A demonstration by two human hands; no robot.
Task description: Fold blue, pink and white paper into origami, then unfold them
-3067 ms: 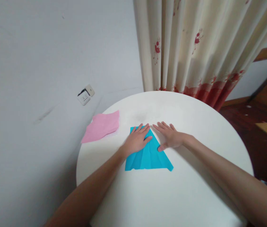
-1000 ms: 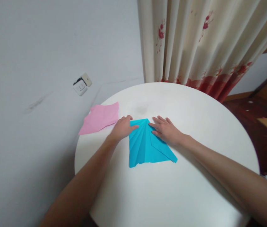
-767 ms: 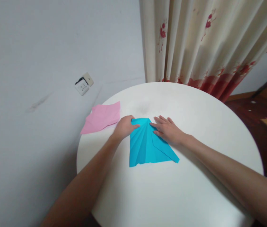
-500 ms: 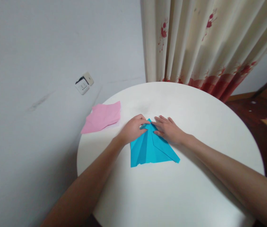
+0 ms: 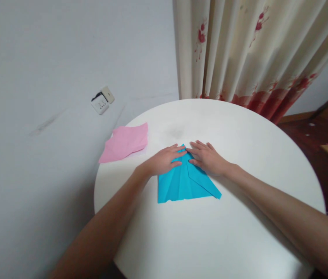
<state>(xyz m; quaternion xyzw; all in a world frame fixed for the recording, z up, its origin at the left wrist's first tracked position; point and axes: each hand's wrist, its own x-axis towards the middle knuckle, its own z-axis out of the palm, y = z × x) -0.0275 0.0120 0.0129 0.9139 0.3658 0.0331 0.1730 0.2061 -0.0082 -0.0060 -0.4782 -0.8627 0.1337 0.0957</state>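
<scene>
A sheet of blue paper (image 5: 181, 186) lies on the white round table (image 5: 210, 236), its top brought to a point and its right side folded over in a long flap. Creases fan down its left half. My left hand (image 5: 165, 159) rests on the upper left part of the paper, fingers stretched out toward the tip. Across from it, my right hand (image 5: 207, 157) lies flat with fingers spread, its fingertips on the paper's upper right edge near the tip. The fingers of both hands partly cover the area just below the point.
Pink paper (image 5: 126, 142) with a whitish sheet under it lies at the table's left edge. A wall with a socket (image 5: 100, 104) stands close on the left. Behind the table hangs a cream curtain (image 5: 227, 50) with red flowers.
My left hand has gone from a bent-finger pinch near the tip to lying flatter with fingers extended. The paper's left side now lies flatter. My right hand has hardly moved.
</scene>
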